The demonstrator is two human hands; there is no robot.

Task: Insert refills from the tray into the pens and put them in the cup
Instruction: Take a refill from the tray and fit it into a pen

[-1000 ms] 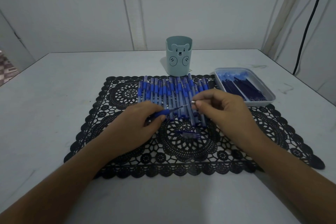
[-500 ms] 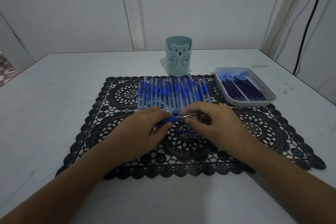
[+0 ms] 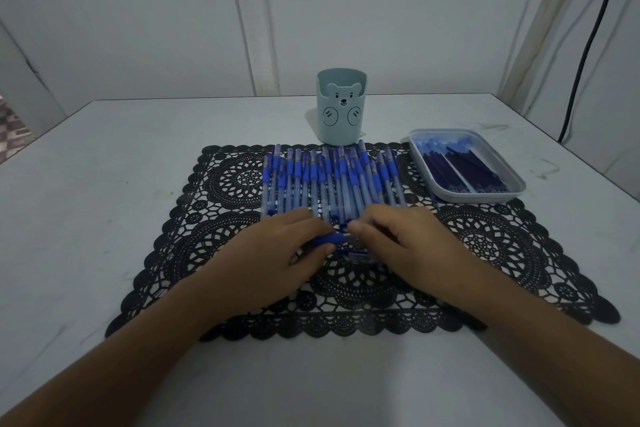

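While both hands meet over the middle of the black lace mat (image 3: 221,246), the scene reads as follows, with every place given against that mat.

Left hand: the left hand (image 3: 277,263) lies over the mat's centre, fingers curled round the blue grip end of a pen (image 3: 327,238) that points to the right.

Right hand: the right hand (image 3: 405,246) is just beside the left one over the mat's centre, thumb and forefinger pinched together at the tip of that same pen; what they pinch is too small to tell.

Held pen: it lies roughly level just above the mat, between the two hands, mostly hidden by the left fingers.

Loose piece: a blue part (image 3: 356,255) lies on the mat right under the hands; it is too hidden to tell what it is.

Row of pens: the row of pens (image 3: 332,180) lies side by side on the far half of the mat, blue grips toward the far edge, near ends touching or under the fingertips.

Cup: the bear-faced cup (image 3: 341,107) stands upright just beyond the mat's far edge, near its middle.

Tray: the tray (image 3: 512,189) with dark refills (image 3: 460,170) sits at the mat's far right corner, overlapping its edge.

Table: the pale table (image 3: 86,201) carries the mat.
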